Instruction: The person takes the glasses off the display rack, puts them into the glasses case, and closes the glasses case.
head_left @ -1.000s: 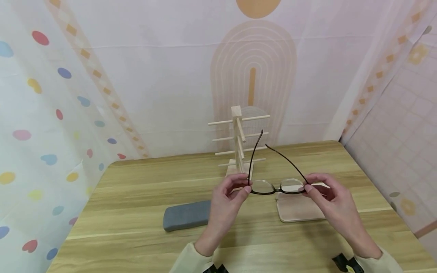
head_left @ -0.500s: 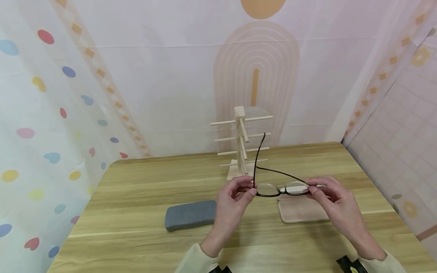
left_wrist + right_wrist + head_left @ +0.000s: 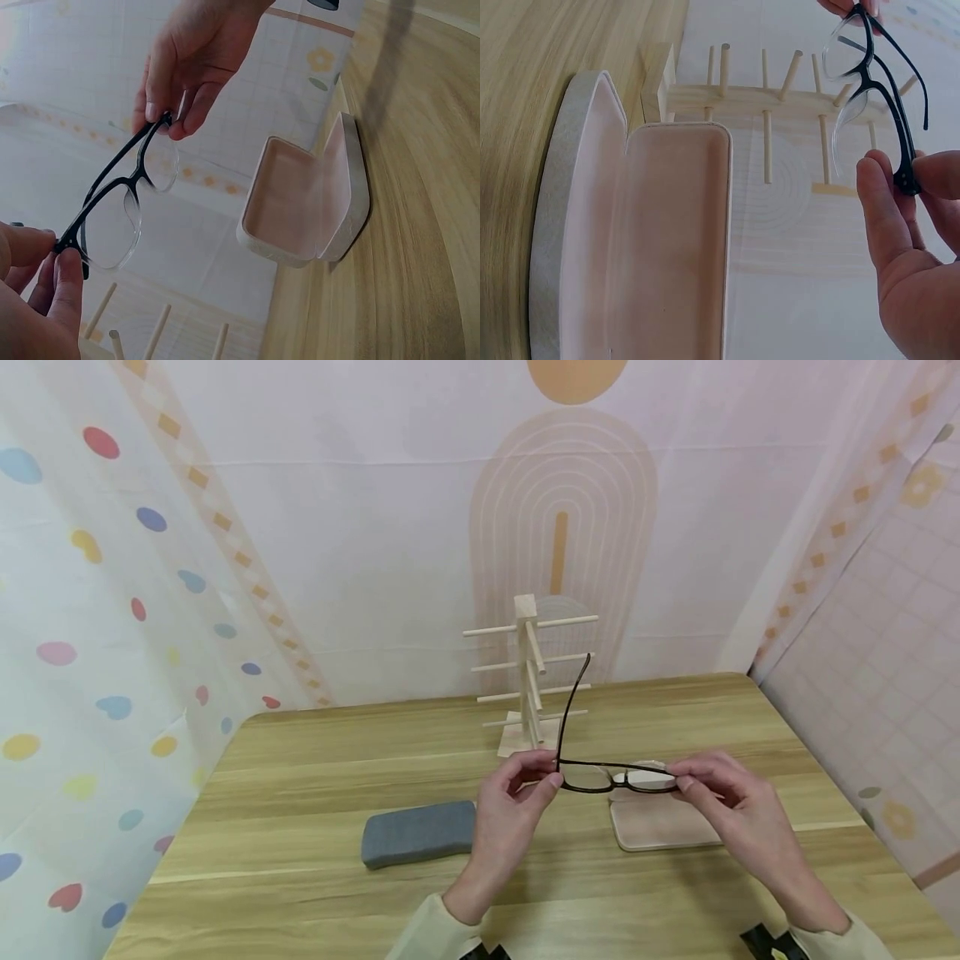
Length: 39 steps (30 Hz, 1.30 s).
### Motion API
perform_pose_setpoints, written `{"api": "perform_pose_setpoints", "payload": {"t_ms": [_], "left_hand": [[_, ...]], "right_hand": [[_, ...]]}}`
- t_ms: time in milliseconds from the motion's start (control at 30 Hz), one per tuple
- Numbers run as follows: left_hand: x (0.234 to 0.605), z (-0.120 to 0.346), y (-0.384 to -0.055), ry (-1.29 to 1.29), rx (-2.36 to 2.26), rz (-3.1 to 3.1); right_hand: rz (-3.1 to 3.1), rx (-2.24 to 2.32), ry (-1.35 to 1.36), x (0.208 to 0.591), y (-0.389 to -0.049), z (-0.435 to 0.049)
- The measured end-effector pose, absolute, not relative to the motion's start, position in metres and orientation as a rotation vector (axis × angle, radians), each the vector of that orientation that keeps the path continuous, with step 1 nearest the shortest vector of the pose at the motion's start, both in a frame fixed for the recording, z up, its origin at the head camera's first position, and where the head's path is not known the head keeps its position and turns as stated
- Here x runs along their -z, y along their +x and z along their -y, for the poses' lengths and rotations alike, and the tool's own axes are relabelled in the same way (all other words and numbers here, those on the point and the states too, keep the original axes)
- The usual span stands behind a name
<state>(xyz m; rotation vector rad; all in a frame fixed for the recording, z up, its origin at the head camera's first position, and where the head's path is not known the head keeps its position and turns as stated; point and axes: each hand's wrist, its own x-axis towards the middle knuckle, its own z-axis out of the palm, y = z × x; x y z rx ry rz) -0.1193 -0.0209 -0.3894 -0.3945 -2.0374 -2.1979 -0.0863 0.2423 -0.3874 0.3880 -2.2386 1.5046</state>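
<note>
A pair of black-rimmed glasses (image 3: 619, 784) is held up above the table between both hands. The left hand (image 3: 506, 814) pinches the left hinge corner, where that temple arm stands unfolded, pointing away. At the other corner the right hand (image 3: 738, 814) pinches the frame between thumb and fingers. The right temple arm lies folded across behind the lenses, as the right wrist view also shows the glasses (image 3: 865, 73). Beneath and behind the right hand sits an open glasses case (image 3: 660, 825) with a pink lining, partly covered by that hand; its inside (image 3: 679, 240) is bare.
A grey-blue glasses case (image 3: 416, 835) lies left of the left hand, closed. Behind the hands stands a wooden peg rack (image 3: 527, 610) with several rods sticking out sideways and forward. Patterned cloth (image 3: 375, 543) hangs along the back and both sides of the wooden table (image 3: 300, 777).
The glasses' right temple arm has swung inward, from pointing away to folded along the lenses. Both hands shifted slightly right in view and keep their pinch; the left temple arm stays unfolded.
</note>
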Motion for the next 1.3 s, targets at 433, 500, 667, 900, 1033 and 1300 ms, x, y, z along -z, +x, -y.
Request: {"api": "perform_pose_setpoints", "payload": {"t_ms": [433,500,667,900,1033,1300], "left_hand": [[0.39,0.022,-0.12,-0.348,2.139,2.085],[0.392,0.022,-0.12,-0.356,2.079,2.116],[0.395,0.022,-0.121,-0.39,1.962,2.178],[0.397,0.02,-0.123,-0.423,2.018,2.136],[0.398,0.02,-0.123,-0.431,2.02,2.127],[0.4,0.022,-0.123,-0.438,1.979,2.164]], "right_hand": [[2.255,-1.53,0.43,0.39,-0.086,-0.243],[2.259,-1.551,0.441,0.39,-0.086,-0.244],[2.256,-1.593,0.478,0.393,-0.086,-0.245],[2.274,-1.604,0.463,0.395,-0.086,-0.244],[2.276,-1.61,0.449,0.395,-0.086,-0.244],[2.281,-1.6,0.447,0.395,-0.087,-0.244]]}}
